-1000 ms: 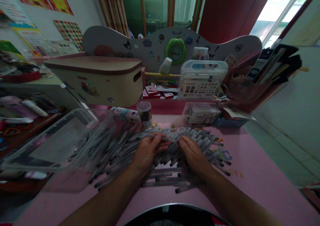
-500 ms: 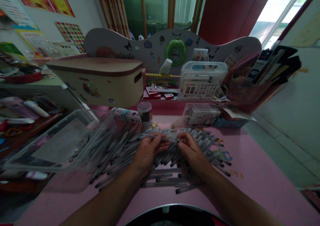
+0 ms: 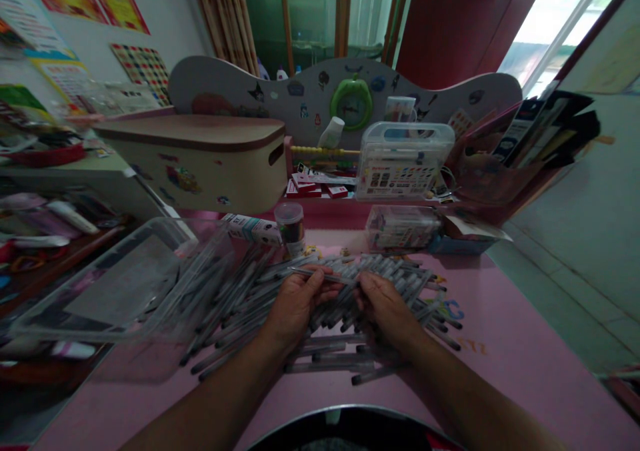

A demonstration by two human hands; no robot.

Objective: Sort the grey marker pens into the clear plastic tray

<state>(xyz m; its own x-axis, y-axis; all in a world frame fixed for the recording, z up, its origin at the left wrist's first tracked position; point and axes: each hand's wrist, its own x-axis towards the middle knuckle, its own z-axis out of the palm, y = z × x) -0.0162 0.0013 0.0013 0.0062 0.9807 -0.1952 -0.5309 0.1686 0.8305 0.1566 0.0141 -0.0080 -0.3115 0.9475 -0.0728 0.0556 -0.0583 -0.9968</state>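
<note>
My left hand point(image 3: 296, 299) is closed round a slim clear pen point(image 3: 327, 277), thumb on top, with the barrel pointing toward my other hand. My right hand point(image 3: 383, 299) pinches at the right end of that same pen; its fingertips partly hide what lies between them. Beneath both hands spreads a large heap of clear pens point(image 3: 250, 304) with dark ends, lying in many directions on the pink desk point(image 3: 520, 371). Several pens point(image 3: 330, 366) lie nearer to me, below the heap.
A clear plastic bin point(image 3: 100, 334) stands at the left, beside the heap. Behind the pens are a lidded jar point(image 3: 289, 224), a clear case point(image 3: 403, 230) and a cream storage box point(image 3: 200, 171). A dark round container point(image 3: 345, 431) sits at the near edge.
My right hand's fingers have closed in on the pen's right end, the hand tilting slightly. My left hand and the heap look the same.
</note>
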